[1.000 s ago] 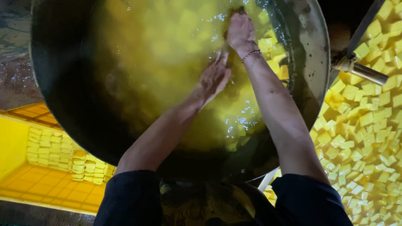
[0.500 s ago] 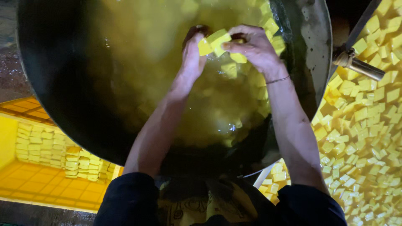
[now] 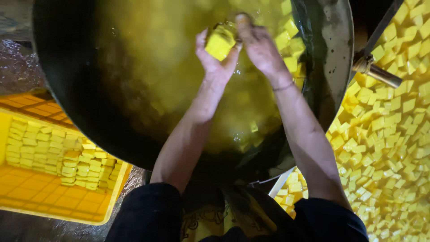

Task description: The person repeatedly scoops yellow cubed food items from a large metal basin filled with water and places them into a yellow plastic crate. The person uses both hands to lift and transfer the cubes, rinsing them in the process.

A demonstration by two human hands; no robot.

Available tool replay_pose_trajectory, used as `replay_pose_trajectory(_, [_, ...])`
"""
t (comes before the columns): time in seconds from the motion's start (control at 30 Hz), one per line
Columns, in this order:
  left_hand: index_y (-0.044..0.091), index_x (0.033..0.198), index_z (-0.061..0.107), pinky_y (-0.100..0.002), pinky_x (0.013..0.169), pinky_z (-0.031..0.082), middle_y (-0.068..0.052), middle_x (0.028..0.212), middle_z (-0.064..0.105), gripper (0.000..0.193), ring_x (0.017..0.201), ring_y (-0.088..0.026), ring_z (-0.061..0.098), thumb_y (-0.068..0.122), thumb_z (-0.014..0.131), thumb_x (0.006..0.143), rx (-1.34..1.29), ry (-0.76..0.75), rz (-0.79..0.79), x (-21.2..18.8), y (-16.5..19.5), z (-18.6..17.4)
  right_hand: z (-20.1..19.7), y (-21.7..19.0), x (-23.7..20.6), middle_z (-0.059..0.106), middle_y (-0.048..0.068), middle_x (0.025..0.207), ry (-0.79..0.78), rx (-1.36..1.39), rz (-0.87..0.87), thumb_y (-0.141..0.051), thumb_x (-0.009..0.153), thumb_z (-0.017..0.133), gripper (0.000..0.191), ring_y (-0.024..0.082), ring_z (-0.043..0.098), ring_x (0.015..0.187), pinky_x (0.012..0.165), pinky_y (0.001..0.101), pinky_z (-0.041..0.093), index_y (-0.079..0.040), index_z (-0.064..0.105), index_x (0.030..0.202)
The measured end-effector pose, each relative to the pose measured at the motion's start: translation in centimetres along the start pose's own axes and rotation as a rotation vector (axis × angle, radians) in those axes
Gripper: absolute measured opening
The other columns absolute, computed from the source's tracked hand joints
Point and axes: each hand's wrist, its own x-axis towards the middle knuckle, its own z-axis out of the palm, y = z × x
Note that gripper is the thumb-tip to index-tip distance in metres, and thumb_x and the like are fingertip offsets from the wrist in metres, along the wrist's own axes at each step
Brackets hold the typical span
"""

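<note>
Both my arms reach over a big dark metal wok filled with cloudy yellow liquid. My left hand and my right hand are raised together above the liquid, cupping several yellow cubes between them. More yellow cubes float at the right side of the wok, close to my right hand.
A yellow plastic crate at lower left holds rows of stacked yellow cubes. At the right lies a large heap of loose yellow cubes. A metal handle or pipe sticks out beside the wok's right rim. The ground at left looks wet.
My hands went from spread apart in the liquid to coming together, scooping up cubes and lifting them out above the surface.
</note>
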Motion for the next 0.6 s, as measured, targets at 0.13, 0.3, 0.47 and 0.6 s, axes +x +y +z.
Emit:
replay_pose_trajectory(0.13, [0.008, 0.107, 0.063, -0.052, 0.083, 0.053, -0.01, 0.104, 0.067, 0.038, 0.096, -0.03, 0.063, 0.042, 0.053, 0.092, 0.014, -0.007, 0.032, 1.0, 4.1, 0.8, 1.0, 1.3, -1.9, 0.062, 0.029, 0.128, -0.048, -0.586, 0.18, -0.026, 0.091, 0.067, 0.049, 0.042, 0.06, 0.116, 0.095, 0.0477, 0.052, -0.01, 0.06, 0.136])
replay_pose_trajectory(0.3, [0.002, 0.113, 0.06, -0.055, 0.098, 0.057, -0.014, 0.113, 0.065, 0.036, 0.107, -0.033, 0.064, 0.034, 0.049, 0.1, 0.321, -0.02, 0.081, 1.5, 7.4, 2.5, -0.2, 2.4, -3.4, 0.069, 0.021, 0.124, 0.066, -0.365, -0.12, -0.012, 0.086, 0.073, 0.04, 0.034, 0.066, 0.106, 0.089, 0.042, 0.056, -0.007, 0.064, 0.125])
replay_pose_trajectory(0.47, [0.004, 0.111, 0.059, -0.06, 0.094, 0.055, -0.014, 0.109, 0.065, 0.036, 0.103, -0.035, 0.065, 0.035, 0.047, 0.097, 0.194, -0.172, 0.172, -0.4, 9.5, 3.8, -0.8, 0.9, -4.1, 0.073, 0.02, 0.102, -0.213, 0.131, 0.233, -0.011, 0.094, 0.066, 0.034, 0.026, 0.068, 0.088, 0.082, 0.0355, 0.056, -0.007, 0.063, 0.128])
replay_pose_trajectory(0.6, [0.008, 0.11, 0.06, -0.059, 0.094, 0.051, -0.012, 0.108, 0.066, 0.026, 0.102, -0.034, 0.064, 0.03, 0.051, 0.1, 0.039, -0.418, 0.19, -2.5, 9.9, 4.8, 2.2, -0.1, -5.8, 0.071, 0.017, 0.107, -0.344, 0.097, -0.044, -0.019, 0.09, 0.08, 0.033, 0.028, 0.068, 0.095, 0.084, 0.0386, 0.057, -0.001, 0.068, 0.114])
